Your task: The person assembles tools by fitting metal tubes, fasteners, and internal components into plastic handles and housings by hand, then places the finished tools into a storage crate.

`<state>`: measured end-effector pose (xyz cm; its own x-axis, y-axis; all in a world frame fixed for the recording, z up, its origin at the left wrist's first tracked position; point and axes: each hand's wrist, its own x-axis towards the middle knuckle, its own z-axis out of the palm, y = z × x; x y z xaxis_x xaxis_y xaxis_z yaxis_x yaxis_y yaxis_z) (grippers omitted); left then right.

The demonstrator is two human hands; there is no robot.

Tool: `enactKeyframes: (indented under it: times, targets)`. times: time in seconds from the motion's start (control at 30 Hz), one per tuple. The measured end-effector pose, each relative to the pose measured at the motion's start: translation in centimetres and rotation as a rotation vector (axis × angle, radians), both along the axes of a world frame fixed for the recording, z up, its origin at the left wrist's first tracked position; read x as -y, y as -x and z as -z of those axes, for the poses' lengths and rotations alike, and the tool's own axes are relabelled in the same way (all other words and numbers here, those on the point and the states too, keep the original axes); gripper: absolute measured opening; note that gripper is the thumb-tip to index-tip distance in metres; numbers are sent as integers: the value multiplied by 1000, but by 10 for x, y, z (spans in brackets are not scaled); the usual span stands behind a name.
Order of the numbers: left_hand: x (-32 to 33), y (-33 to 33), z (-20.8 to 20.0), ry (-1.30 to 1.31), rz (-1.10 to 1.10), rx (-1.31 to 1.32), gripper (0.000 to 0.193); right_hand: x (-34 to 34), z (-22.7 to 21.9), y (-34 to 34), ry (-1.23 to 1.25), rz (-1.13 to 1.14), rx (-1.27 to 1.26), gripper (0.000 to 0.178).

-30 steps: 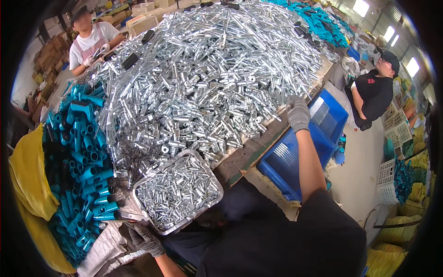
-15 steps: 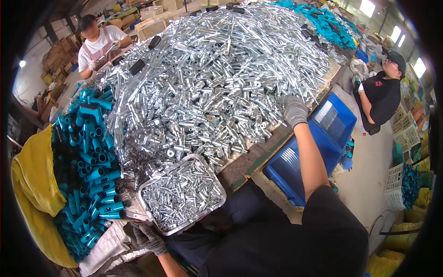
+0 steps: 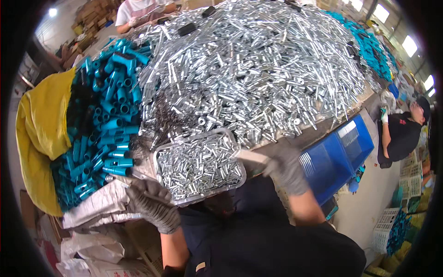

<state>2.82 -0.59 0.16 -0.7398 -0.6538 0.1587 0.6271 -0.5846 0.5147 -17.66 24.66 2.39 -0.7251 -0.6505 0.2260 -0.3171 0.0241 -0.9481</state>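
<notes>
My left hand (image 3: pixel 154 205), in a grey knit glove, is closed around a slim metal part (image 3: pixel 121 183) that sticks out past the fingers beside the teal sockets. My right hand (image 3: pixel 288 170), gloved alike and smeared by motion, grips a pale metal piece (image 3: pixel 253 157). That piece is too blurred to tell its exact kind, and its tip reaches over the right rim of a metal tray (image 3: pixel 245 177). Small silver pins (image 3: pixel 198 166) fill the tray, which lies between my hands. Behind it rises a wide heap of shiny metal tubes and fittings (image 3: pixel 258 78).
Teal plastic sockets (image 3: pixel 110 106) pile up at left, beside a yellow sack (image 3: pixel 44 134). Blue bins (image 3: pixel 330 159) stand along the table's right edge. One person (image 3: pixel 145 11) works across the heap; another (image 3: pixel 404 134) is at far right. Dark wire springs (image 3: pixel 164 113) lie behind the tray.
My right hand has come back from the heap's edge toward the tray with a metal piece in it. My left hand has risen and closed on a slim part. The view has shifted.
</notes>
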Motion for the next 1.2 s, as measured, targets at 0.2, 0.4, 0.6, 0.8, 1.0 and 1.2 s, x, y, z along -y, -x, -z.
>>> enactKeyframes:
  times: [0.2, 0.4, 0.6, 0.8, 1.0, 1.2]
  targets:
    - [-65, 56, -39, -66, -280, 249, 33, 59, 46, -77, 81, -139, 235, 38]
    - [-64, 59, -43, 224, -427, 263, 40, 72, 48, -84, 221, -271, 516, 31]
    - [-35, 51, -62, 287, -552, 177, 39, 75, 47, -95, 254, -407, 679, 34]
    - [-57, 54, -51, 338, -347, 404, 42, 83, 47, -96, 271, -341, 690, 40]
    - [-66, 46, -46, 454, -78, 522, 35, 73, 62, -85, 317, -446, 1140, 46]
    - [-63, 33, -55, 781, -117, 654, 58, 79, 10, -81, 288, -605, 902, 69]
